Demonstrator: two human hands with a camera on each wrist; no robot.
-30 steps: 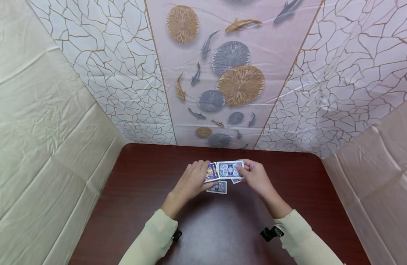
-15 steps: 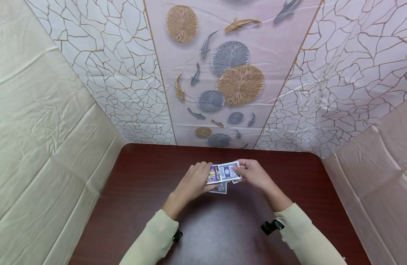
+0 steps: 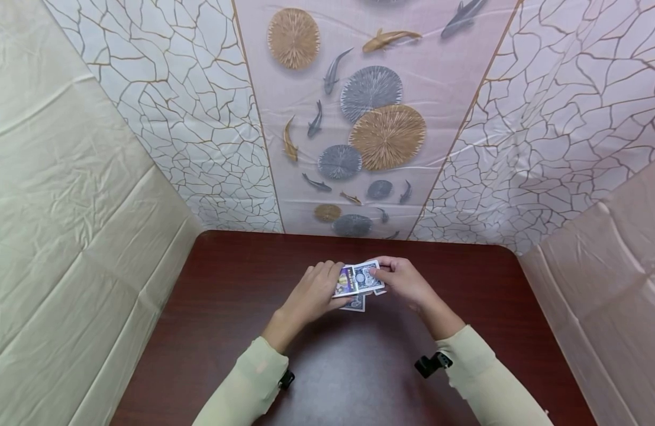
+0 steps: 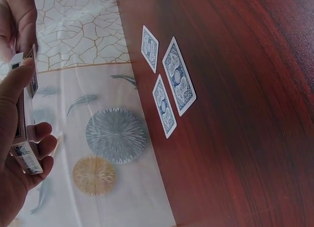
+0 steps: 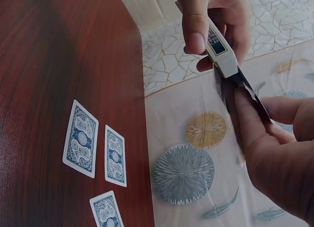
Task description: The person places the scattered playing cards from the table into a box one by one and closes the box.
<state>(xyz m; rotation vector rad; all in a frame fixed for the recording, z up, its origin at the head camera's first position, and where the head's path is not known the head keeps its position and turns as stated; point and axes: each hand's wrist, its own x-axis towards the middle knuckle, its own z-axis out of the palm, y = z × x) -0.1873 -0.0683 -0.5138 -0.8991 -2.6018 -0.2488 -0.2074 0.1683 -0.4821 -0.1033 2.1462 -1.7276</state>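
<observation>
In the head view my left hand (image 3: 311, 293) grips a playing-card box (image 3: 345, 281) with purple and yellow print. My right hand (image 3: 407, 284) pinches playing cards with blue patterned backs (image 3: 362, 277) at the box's right end, thumb on top. From the right wrist, the white end of the box (image 5: 226, 62) shows right against the cards, with right-hand fingers underneath. Below the hands, three cards lie back up on the table: a large-looking one (image 4: 179, 77), a second card (image 4: 164, 106) and a third card (image 4: 150, 48) in the left wrist view.
The dark red-brown table (image 3: 348, 367) ends at a wall cloth (image 3: 354, 118) printed with fish and round leaf shapes. Cream cloth (image 3: 93, 236) hangs on the left, and more cloth (image 3: 615, 284) on the right.
My right hand has moved left with the cards, so less of their backs shows beyond the box. The left hand and box have shifted slightly right, covering more of a table card.
</observation>
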